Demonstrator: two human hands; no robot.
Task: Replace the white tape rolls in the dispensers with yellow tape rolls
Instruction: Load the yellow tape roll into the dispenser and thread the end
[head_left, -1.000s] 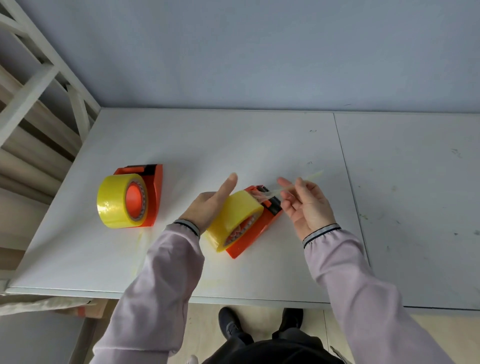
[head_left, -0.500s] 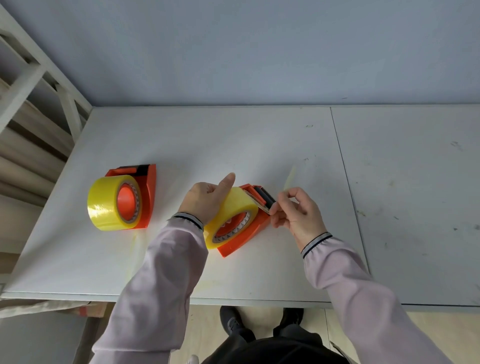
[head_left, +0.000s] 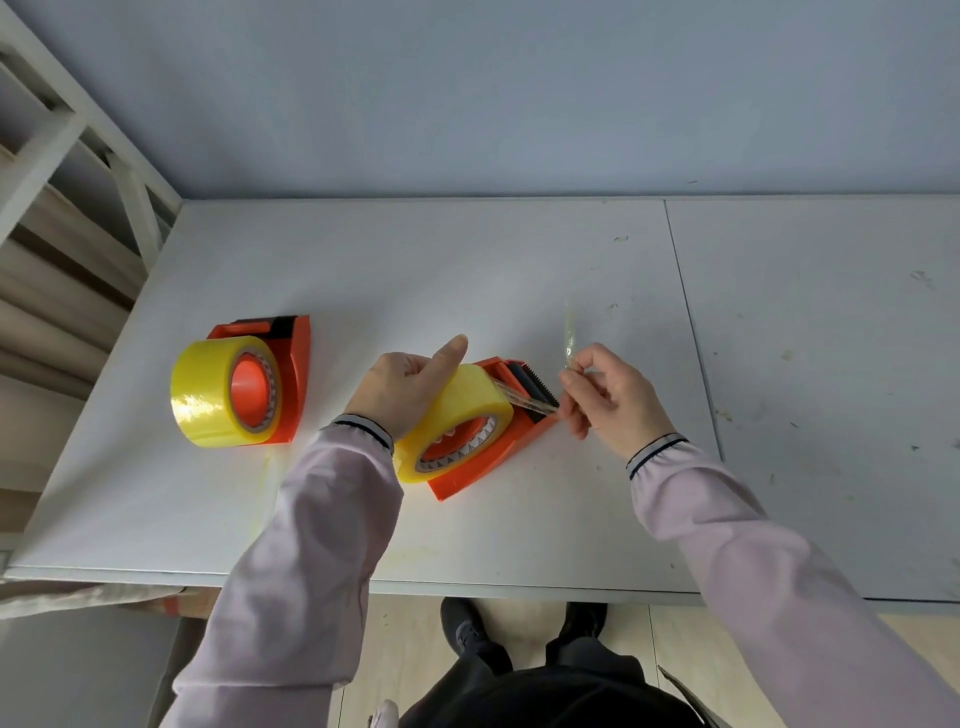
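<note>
Left hand (head_left: 402, 384) wraps yellow roll (head_left: 457, 415) sitting in orange dispenser (head_left: 498, 457), thumb up. Right hand (head_left: 608, 397) pinches loose tape strip (head_left: 569, 338) by cutter. Second dispenser (head_left: 293, 364) at left holds other yellow roll (head_left: 208, 392). Both on white table (head_left: 467, 270).

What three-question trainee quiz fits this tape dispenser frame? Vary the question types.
1. True or false: the far dispenser holds a white roll.
2. Multiple choice: the left hand rests on A) the table, B) the near roll, C) the far roll.
3. Fill in: the right hand pinches a loose ____ beside the cutter of the near dispenser.

Key:
1. False; its roll is yellow.
2. B.
3. Tape strip.
</note>
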